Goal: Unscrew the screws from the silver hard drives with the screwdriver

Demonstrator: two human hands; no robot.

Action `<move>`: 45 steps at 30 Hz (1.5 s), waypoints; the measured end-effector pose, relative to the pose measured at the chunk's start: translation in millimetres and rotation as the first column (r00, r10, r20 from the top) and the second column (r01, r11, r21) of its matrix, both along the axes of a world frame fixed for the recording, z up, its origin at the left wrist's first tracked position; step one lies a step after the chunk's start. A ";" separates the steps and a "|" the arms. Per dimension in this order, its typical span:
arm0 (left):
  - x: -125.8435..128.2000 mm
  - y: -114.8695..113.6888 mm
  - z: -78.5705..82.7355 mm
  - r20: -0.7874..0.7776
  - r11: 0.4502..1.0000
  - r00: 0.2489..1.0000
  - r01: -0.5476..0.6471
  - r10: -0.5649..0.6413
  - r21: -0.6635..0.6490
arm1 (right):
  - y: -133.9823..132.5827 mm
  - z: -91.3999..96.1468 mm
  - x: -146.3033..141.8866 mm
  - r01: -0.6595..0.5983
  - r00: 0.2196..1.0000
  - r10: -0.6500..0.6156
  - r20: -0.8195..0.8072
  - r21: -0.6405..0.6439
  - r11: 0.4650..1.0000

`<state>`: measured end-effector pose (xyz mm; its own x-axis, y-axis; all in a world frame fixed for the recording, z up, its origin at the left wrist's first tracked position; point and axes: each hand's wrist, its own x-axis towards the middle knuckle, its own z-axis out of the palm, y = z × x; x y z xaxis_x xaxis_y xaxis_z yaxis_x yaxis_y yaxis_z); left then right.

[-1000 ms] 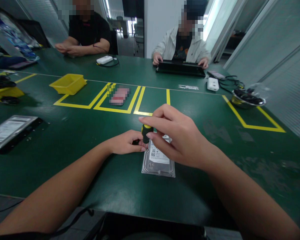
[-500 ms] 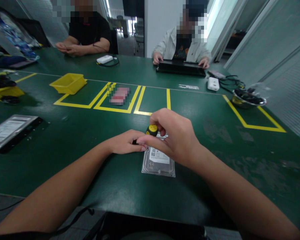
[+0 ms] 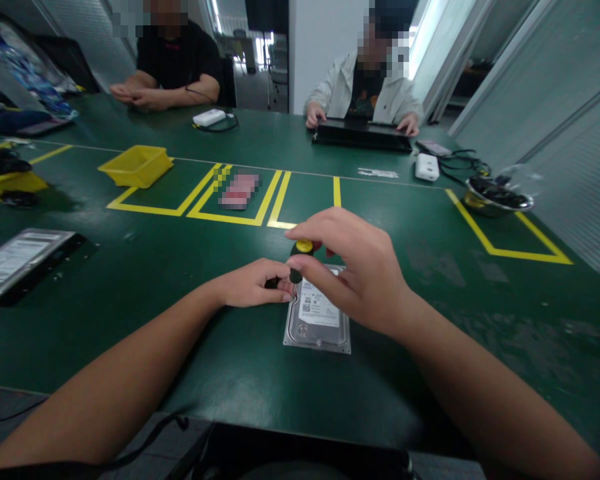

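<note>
A silver hard drive with a white label lies flat on the green table before me. My right hand has its thumb and fingers around the black-and-yellow handle of a screwdriver, upright over the drive's upper left part. The screwdriver's lower end is hidden by my fingers. At the drive's left edge is my left hand, its thumb and fingers closed against that edge close below the handle; its fingertips are partly covered.
Another drive-like unit lies at left. Beyond are a yellow bin, a pinkish blurred item inside yellow tape, and a metal bowl of dark parts. Two people sit opposite, one holding a black panel.
My right hand has risen slightly and its fingers have straightened and shifted around the screwdriver handle, showing more of it. My left hand and the hard drive stay in place.
</note>
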<state>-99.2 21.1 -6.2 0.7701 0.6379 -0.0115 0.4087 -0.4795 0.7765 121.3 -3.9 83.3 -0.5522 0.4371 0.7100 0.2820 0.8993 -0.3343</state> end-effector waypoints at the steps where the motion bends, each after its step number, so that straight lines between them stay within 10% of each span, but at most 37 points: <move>1: -0.5 0.7 -1.2 0.007 1.000 1.000 0.003 -0.003 -0.006 | 0.0 1.6 0.6 -0.025 1.000 0.025 0.003 -0.020 0.999; 38: 0.3 0.9 -1.5 0.061 0.997 0.998 0.022 -0.018 -0.069 | -0.2 21.4 17.5 -0.162 0.960 0.183 0.211 -0.110 0.981; 45: 0.5 1.3 -1.8 0.053 1.000 0.999 0.000 0.001 -0.027 | 2.0 13.7 12.2 -0.041 0.975 0.038 0.218 0.008 0.999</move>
<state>-98.8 22.4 -8.0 0.7699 0.6380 0.0121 0.3672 -0.4583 0.8094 133.5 -1.8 97.0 -0.7106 0.4041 0.5760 0.3110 0.9147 -0.2580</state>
